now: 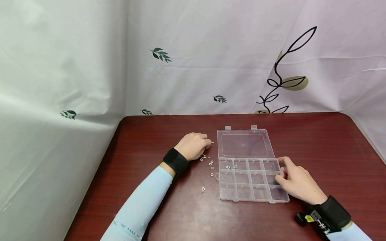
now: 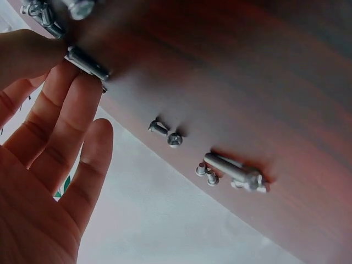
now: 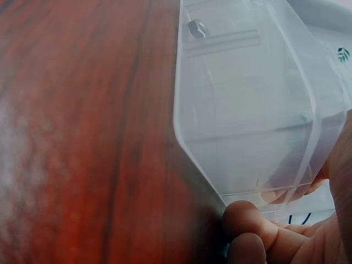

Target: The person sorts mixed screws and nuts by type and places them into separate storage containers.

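Observation:
My left hand is at the table's middle, left of a clear plastic compartment box. In the left wrist view its thumb and fingertips pinch a metal screw; the little finger stands off. My right hand grips the box's right side, thumb at the rim and other fingers along the outer wall. Seen from the right wrist, fingertips touch the box wall low down, by the tabletop. The box's hinged lid lies folded back. A few small metal pieces sit in its back left compartment.
Several small rings or nuts and thin screws lie between the left hand and the box. One ring lies nearer the front. In the left wrist view a larger bolt rests beside small screws. A white curtain hangs behind the table.

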{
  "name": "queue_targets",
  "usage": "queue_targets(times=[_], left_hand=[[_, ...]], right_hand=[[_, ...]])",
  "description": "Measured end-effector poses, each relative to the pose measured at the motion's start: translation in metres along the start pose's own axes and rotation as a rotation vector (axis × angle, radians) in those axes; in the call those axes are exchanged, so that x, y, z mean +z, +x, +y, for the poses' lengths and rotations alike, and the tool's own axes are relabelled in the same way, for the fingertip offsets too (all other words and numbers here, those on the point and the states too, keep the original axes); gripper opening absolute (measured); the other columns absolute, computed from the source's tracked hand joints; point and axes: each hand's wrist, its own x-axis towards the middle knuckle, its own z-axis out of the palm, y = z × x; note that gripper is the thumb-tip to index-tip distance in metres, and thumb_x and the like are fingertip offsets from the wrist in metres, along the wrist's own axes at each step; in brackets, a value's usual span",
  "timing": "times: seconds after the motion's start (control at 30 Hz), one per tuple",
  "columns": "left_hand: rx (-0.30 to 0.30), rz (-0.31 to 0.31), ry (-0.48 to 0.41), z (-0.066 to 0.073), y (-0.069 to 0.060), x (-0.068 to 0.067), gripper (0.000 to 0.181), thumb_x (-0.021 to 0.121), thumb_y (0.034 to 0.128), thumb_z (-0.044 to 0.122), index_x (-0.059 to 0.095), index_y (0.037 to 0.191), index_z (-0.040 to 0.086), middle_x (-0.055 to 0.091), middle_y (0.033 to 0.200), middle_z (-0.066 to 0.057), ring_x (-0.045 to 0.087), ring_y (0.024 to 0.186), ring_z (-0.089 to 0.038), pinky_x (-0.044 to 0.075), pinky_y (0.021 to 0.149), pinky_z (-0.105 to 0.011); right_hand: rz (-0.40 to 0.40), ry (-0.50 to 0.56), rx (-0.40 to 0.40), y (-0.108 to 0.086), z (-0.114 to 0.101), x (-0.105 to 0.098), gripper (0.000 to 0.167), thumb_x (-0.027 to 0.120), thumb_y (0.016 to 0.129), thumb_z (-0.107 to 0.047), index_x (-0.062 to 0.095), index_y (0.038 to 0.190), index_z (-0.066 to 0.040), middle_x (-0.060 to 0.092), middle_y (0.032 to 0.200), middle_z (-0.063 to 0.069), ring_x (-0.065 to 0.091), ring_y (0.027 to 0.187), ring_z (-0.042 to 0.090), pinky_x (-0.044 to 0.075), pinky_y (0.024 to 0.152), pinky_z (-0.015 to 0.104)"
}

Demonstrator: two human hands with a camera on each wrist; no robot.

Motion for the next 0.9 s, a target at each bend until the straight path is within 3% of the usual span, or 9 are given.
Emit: queue_targets(times=[0.23,0.4,0.77,0.9], left_hand=[[0.01,0.01,-0.003,-0.001,0.004,0.004,0.018,0.059,0.0878,0.004,0.062,0.08,0.019,0.052,0.075,0.004,0.056,0.07,-0.014,0.047,0.066,-0.029],[0.05,0.038,0.001,0.005,0.004,-0.001,0.016,0.057,0.087,0.005,0.06,0.08,0.019,0.05,0.075,0.004,0.054,0.069,-0.014,0.045,0.065,-0.029],[0.202,0.143,0.064,0.042,-0.004,-0.025,0.012,0.058,0.0861,0.01,0.063,0.095,0.016,0.054,0.081,0.002,0.056,0.074,-0.017,0.046,0.07,-0.029],[0.232,0.138,0.086,0.057,-0.006,-0.032,0.012,0.059,0.0858,0.01,0.062,0.095,0.017,0.052,0.081,0.004,0.054,0.074,-0.015,0.045,0.072,-0.029]], right_hand=[[0.0,0.005,-0.003,0.0,0.0,0.0,0.041,0.065,0.081,-0.006,0.05,0.119,-0.005,0.046,0.064,-0.01,0.04,0.052,0.002,0.032,0.053,0.024],[-0.001,0.003,-0.004,0.0,0.0,0.0,0.041,0.065,0.081,-0.006,0.05,0.119,-0.004,0.046,0.064,-0.01,0.04,0.052,0.002,0.032,0.053,0.024],[-0.015,0.007,0.002,0.0,-0.001,-0.001,0.039,0.064,0.083,-0.006,0.049,0.119,-0.003,0.045,0.065,-0.008,0.039,0.052,0.002,0.031,0.052,0.024],[-0.012,0.011,-0.001,0.0,-0.001,-0.001,0.039,0.064,0.083,-0.006,0.049,0.119,-0.003,0.045,0.065,-0.008,0.039,0.051,0.002,0.031,0.052,0.024]])
